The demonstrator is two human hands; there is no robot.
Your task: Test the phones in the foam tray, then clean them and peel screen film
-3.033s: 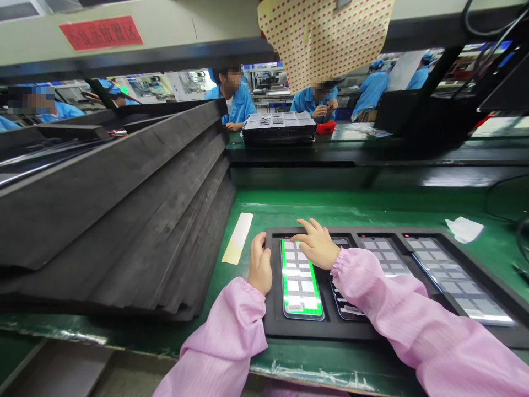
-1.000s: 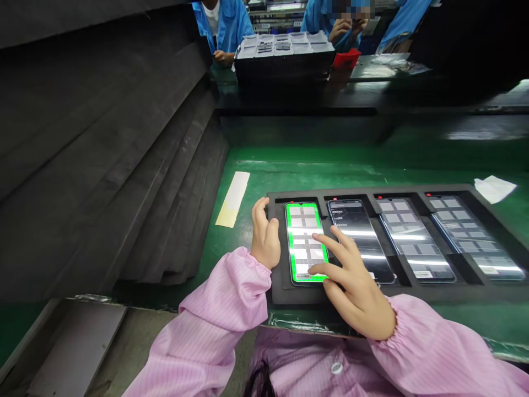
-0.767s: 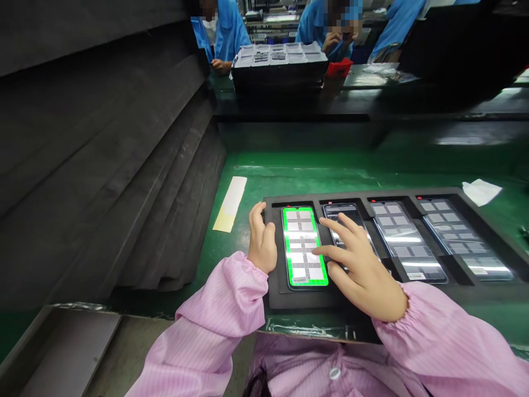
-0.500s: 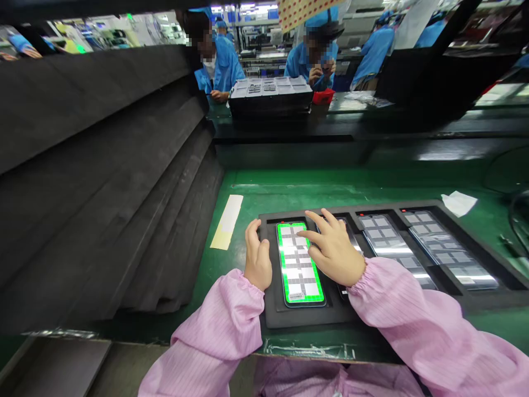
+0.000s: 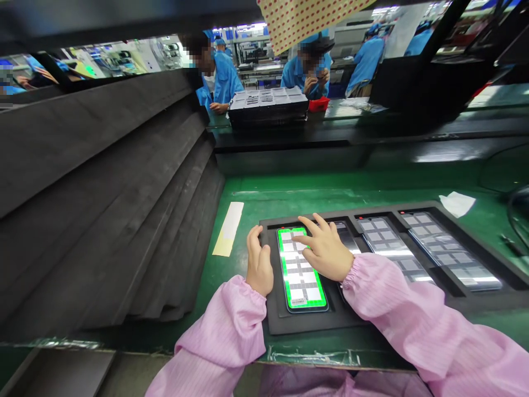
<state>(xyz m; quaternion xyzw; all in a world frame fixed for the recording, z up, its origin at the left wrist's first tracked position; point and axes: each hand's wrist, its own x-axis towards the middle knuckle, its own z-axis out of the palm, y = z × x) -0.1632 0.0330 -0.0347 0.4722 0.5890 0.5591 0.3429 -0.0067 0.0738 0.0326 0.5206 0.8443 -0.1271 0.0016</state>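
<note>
A smartphone (image 5: 301, 270) lies lit in the leftmost slot of a black foam tray (image 5: 285, 325), its screen showing a bright green border around white and grey blocks. Over its upper right part spreads my right hand (image 5: 328, 251), fingers apart, the index fingertip at the screen. My left hand (image 5: 259, 264) rests on its side along the tray's left edge, fingers stretched out and thumb upward, holding nothing. Partly beneath my right hand is a dark phone (image 5: 347, 238) in the second slot. Two more dark-screened phones, one in the third slot (image 5: 390, 245) and one in the fourth (image 5: 446, 248), reflect the ceiling lights.
Black foam trays (image 5: 103, 209) stand in a tall leaning stack on the left. A cream and white paper strip (image 5: 228, 229) and a crumpled white paper (image 5: 457, 204) lie on the green table. Cables (image 5: 518, 220) are at right. Across the bench, co-workers in blue sit near a tray stack (image 5: 268, 107).
My right index finger has slid slightly left and down across the upper screen. The whole view has shifted a little with the camera; my left hand stays by the tray's edge.
</note>
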